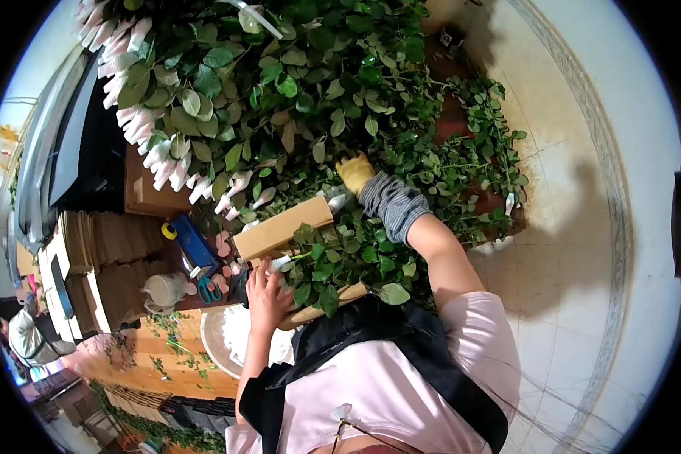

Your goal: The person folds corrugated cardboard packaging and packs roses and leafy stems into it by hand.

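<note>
A large heap of leafy rose stems [303, 98] lies before me, with buds in pale sleeves [140, 125] lined up along its left edge. My right hand [355, 174], in a yellow glove below a grey striped oversleeve, reaches into the foliage with curled fingers; leaves hide what they hold. My left hand [267, 297] is bare, its fingers extended and a little apart beside a rose bud in a white sleeve [278, 262]. A folded cardboard piece [284, 227] lies just beyond the fingertips. Leafy stems [356, 257] lie between my hands, close to my apron.
Left of my left hand are blue scissors [208, 290], a blue tool [193, 244], a yellow tape roll [169, 231] and a plastic cup [163, 293]. Cardboard stacks [102, 265] stand farther left. A white tub [218, 333] sits below. Another person [30, 333] is at far left.
</note>
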`<state>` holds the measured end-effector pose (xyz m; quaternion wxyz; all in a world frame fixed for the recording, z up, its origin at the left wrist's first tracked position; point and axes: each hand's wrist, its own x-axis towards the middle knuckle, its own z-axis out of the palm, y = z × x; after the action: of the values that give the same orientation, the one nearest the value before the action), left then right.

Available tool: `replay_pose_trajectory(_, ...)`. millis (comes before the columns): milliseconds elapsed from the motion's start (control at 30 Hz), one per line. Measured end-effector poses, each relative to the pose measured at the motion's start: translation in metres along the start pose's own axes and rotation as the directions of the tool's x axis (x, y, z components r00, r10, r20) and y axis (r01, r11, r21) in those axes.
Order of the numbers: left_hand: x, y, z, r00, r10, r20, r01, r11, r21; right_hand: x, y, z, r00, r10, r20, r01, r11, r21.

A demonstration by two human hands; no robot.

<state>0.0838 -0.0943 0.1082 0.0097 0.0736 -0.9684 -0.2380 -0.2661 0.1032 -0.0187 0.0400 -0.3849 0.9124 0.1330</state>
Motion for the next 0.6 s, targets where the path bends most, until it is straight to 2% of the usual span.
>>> replay_pose_trajectory(33, 0.0, -0.001, 0.0, 1.0, 0.0, 0.004, 0.0, 1.0, -0.003, 0.004, -0.003, -0.016, 0.998, 0.026, 0.058, -0.024, 0.999, -0.03)
replay_pose_trajectory(133, -0.001, -0.001, 0.003, 1.0, 0.002, -0.001, -0.002, 1.0, -0.003, 0.018, 0.008, -0.007, 1.0, 0.003, -0.019, -0.004, 0.999, -0.043)
replay_pose_trajectory(200, 0.0, -0.002, 0.003, 1.0, 0.012, -0.004, -0.012, 1.0, 0.011, 0.049, 0.016, 0.007, 0.993, 0.076, 0.092, -0.097, 0.961, 0.257)
replay_pose_trajectory(233, 0.0, -0.004, 0.002, 1.0, 0.016, 0.003, -0.016, 1.0, 0.015, 0.053, 0.015, 0.003, 0.994, 0.079, 0.081, -0.097, 0.962, 0.256)
replay_pose_trajectory(300, 0.002, -0.002, 0.001, 1.0, 0.0, 0.007, 0.0, 1.0, -0.016, 0.03, 0.012, -0.068, 0.994, -0.105, 0.036, 0.102, 0.991, 0.085)
replay_pose_trajectory(333, 0.002, -0.001, -0.001, 1.0, 0.006, -0.003, -0.006, 1.0, -0.016, 0.02, 0.012, -0.104, 0.986, -0.124, 0.112, 0.118, 0.991, 0.062)
replay_pose_trajectory(367, 0.001, 0.0, -0.001, 1.0, 0.01, -0.009, -0.01, 1.0, -0.015, 0.01, 0.019, -0.106, 0.988, -0.144, -0.048, 0.151, 0.971, 0.184)
replay_pose_trajectory(433, -0.001, -0.001, -0.001, 1.0, 0.006, -0.009, -0.006, 1.0, -0.015, -0.024, 0.025, -0.167, 0.995, -0.097, -0.035, 0.103, 0.965, 0.241)
replay_pose_trajectory(500, 0.001, 0.0, -0.002, 1.0, 0.008, -0.001, -0.008, 0.999, -0.032, -0.039, 0.038, -0.192, 0.999, -0.027, 0.027, 0.017, 0.952, 0.305)
replay_pose_trajectory(567, 0.001, -0.003, 0.002, 1.0, 0.004, -0.004, -0.004, 1.0, -0.023, -0.05, 0.054, -0.183, 0.95, 0.009, -0.311, 0.116, 0.917, 0.381)
replay_pose_trajectory(600, 0.001, -0.003, 0.002, 1.0, 0.005, -0.002, -0.005, 1.0, -0.018, -0.055, 0.058, -0.187, 0.799, 0.005, -0.601, 0.173, 0.956, 0.238)
